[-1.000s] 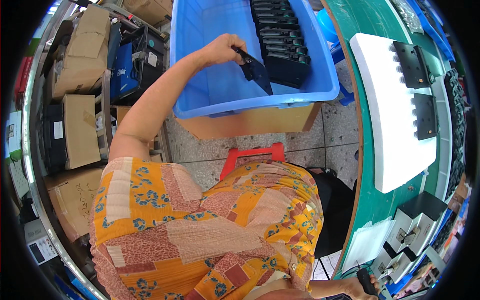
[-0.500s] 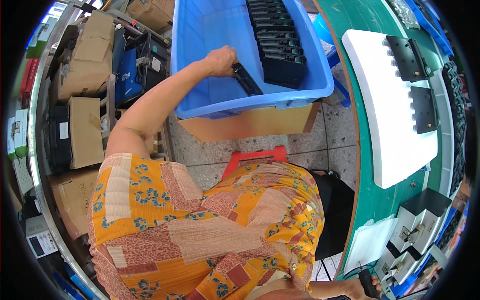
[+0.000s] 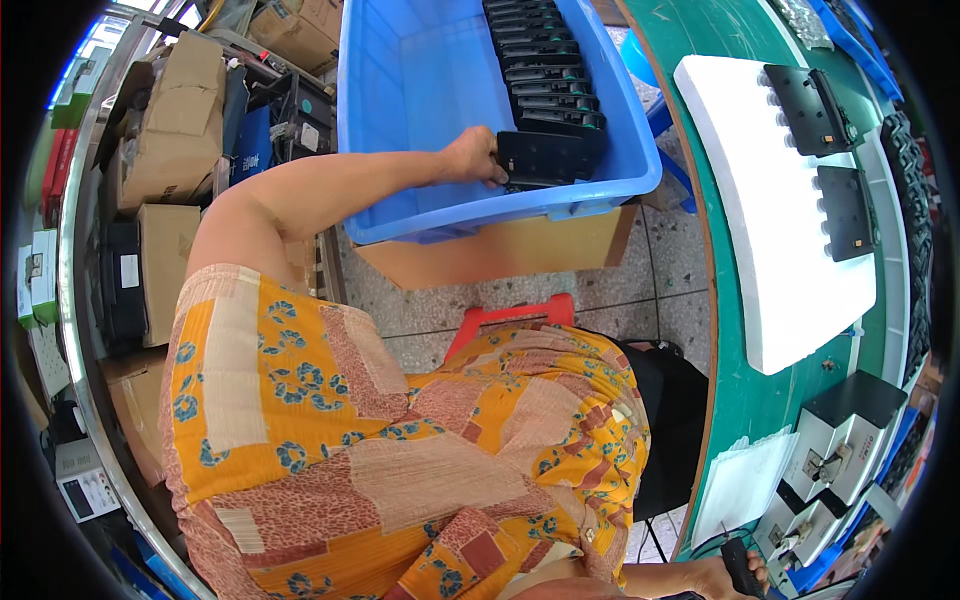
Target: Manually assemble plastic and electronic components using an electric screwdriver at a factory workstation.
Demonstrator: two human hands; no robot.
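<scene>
Upper centre, left hand (image 3: pixel 472 158) pinching a black panel (image 3: pixel 548 160) by its left edge, apparently so it stands in line with the row of black units (image 3: pixel 545 72) inside the blue bin (image 3: pixel 425 80); lower right, right hand (image 3: pixel 712 578) wrapped round a dark handle (image 3: pixel 738 566)
</scene>
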